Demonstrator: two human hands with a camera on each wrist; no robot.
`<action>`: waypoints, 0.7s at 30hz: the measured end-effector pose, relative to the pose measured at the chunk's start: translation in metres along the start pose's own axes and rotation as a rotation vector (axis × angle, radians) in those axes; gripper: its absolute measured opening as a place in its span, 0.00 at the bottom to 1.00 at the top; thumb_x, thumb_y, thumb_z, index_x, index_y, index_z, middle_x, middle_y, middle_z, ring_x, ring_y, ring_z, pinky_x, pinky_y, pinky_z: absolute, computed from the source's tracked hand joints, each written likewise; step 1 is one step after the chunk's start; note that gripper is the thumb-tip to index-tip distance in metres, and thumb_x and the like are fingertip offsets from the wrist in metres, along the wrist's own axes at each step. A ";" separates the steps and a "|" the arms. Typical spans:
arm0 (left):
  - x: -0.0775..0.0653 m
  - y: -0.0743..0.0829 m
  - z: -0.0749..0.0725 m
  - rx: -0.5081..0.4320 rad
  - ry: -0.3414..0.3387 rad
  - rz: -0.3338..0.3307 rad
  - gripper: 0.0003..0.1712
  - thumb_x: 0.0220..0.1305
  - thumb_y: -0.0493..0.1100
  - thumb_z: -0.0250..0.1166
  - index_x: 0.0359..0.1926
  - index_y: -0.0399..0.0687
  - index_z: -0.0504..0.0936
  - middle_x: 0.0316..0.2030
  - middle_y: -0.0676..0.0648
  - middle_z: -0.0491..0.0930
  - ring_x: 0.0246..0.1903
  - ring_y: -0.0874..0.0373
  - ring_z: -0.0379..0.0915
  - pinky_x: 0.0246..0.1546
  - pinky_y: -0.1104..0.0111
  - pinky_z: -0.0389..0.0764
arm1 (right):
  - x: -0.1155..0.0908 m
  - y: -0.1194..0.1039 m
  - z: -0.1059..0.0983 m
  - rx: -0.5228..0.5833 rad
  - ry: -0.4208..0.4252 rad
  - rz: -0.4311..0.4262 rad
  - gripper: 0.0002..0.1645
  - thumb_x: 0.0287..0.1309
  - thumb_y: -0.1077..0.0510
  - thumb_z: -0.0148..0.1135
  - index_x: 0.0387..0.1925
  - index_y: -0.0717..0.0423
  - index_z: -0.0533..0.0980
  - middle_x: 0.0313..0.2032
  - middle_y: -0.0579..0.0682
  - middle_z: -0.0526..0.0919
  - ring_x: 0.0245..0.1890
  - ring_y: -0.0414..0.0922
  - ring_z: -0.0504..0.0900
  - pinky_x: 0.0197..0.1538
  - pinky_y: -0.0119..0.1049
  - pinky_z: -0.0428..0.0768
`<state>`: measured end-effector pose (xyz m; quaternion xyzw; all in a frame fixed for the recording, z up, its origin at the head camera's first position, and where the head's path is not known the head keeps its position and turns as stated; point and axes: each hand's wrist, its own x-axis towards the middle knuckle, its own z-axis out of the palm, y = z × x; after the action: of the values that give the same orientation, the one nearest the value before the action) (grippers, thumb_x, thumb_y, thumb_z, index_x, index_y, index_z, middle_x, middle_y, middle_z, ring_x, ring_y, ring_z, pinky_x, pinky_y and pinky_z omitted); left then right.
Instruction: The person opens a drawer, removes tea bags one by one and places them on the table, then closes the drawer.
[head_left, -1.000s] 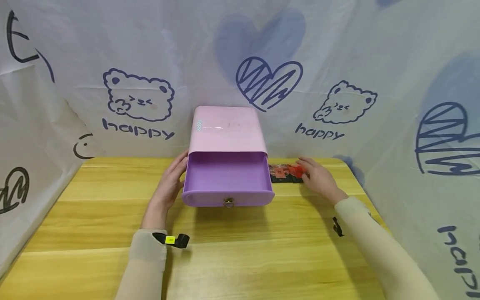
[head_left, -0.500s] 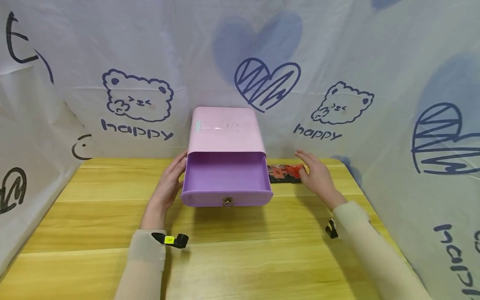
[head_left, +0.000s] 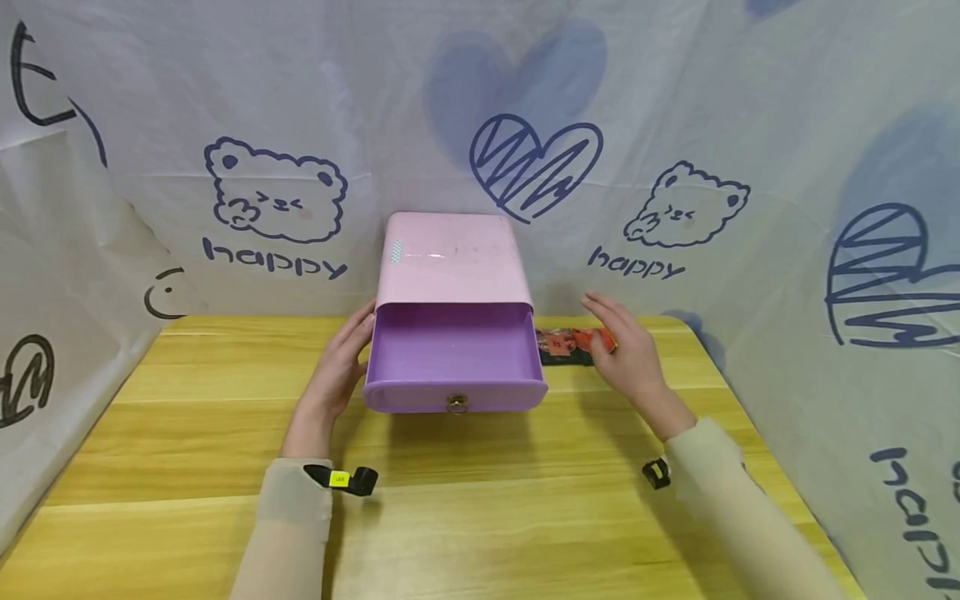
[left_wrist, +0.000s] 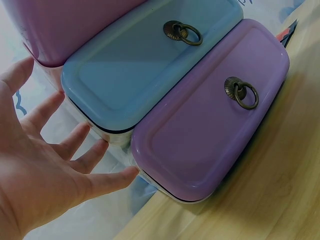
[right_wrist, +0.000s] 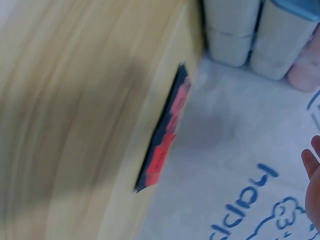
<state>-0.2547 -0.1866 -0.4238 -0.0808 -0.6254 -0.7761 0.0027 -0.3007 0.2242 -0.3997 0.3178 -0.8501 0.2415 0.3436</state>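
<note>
A small drawer cabinet (head_left: 453, 258) with a pale pink casing stands at the back of the table. Its top purple drawer (head_left: 456, 343) is pulled out, showing the bare inside. Below it, the left wrist view shows a blue drawer (left_wrist: 150, 65) and a lower purple drawer (left_wrist: 210, 110), both closed, with ring pulls. My left hand (left_wrist: 55, 165) has its fingers spread along the cabinet's left side, fingertips at its edge. My right hand (head_left: 630, 354) hovers over the right end of a flat black-and-red packet (right_wrist: 165, 130), fingers extended and holding nothing.
The wooden table (head_left: 480, 517) extends in front of the cabinet. A white cloth (head_left: 420, 100) with blue drawings hangs behind and at both sides. The packet lies near the table's back edge, right of the cabinet.
My right hand has lifted from the packet's right end and shifted slightly left, its fingers pointing further back. The packet, the cabinet and my left hand look unmoved.
</note>
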 end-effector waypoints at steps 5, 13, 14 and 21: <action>0.000 -0.001 0.000 0.001 0.003 -0.002 0.30 0.65 0.58 0.51 0.66 0.60 0.60 0.67 0.50 0.54 0.61 0.54 0.50 0.59 0.42 0.55 | 0.005 -0.017 -0.005 0.035 0.052 -0.085 0.30 0.50 0.65 0.50 0.58 0.53 0.69 0.59 0.51 0.70 0.56 0.44 0.67 0.25 0.39 0.77; 0.001 -0.001 0.000 0.001 0.003 -0.005 0.30 0.65 0.57 0.51 0.66 0.61 0.60 0.67 0.50 0.55 0.61 0.54 0.50 0.59 0.42 0.54 | 0.013 -0.043 -0.013 0.069 0.099 -0.196 0.28 0.49 0.65 0.50 0.56 0.56 0.70 0.58 0.54 0.71 0.55 0.48 0.68 0.30 0.38 0.78; 0.001 -0.001 0.000 0.001 0.003 -0.006 0.30 0.65 0.57 0.51 0.66 0.61 0.60 0.67 0.50 0.55 0.61 0.54 0.50 0.59 0.42 0.54 | 0.014 -0.046 -0.013 0.074 0.106 -0.209 0.28 0.49 0.64 0.50 0.56 0.57 0.70 0.57 0.54 0.71 0.55 0.48 0.68 0.33 0.39 0.79; 0.001 -0.001 0.000 -0.003 0.005 -0.005 0.29 0.65 0.57 0.51 0.66 0.61 0.61 0.66 0.50 0.55 0.61 0.55 0.50 0.59 0.42 0.53 | 0.019 -0.067 -0.018 0.148 0.153 -0.270 0.23 0.53 0.59 0.54 0.53 0.60 0.72 0.55 0.57 0.73 0.53 0.51 0.70 0.54 0.40 0.72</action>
<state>-0.2555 -0.1865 -0.4244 -0.0773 -0.6246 -0.7771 0.0020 -0.2557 0.1827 -0.3613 0.4342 -0.7511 0.2787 0.4120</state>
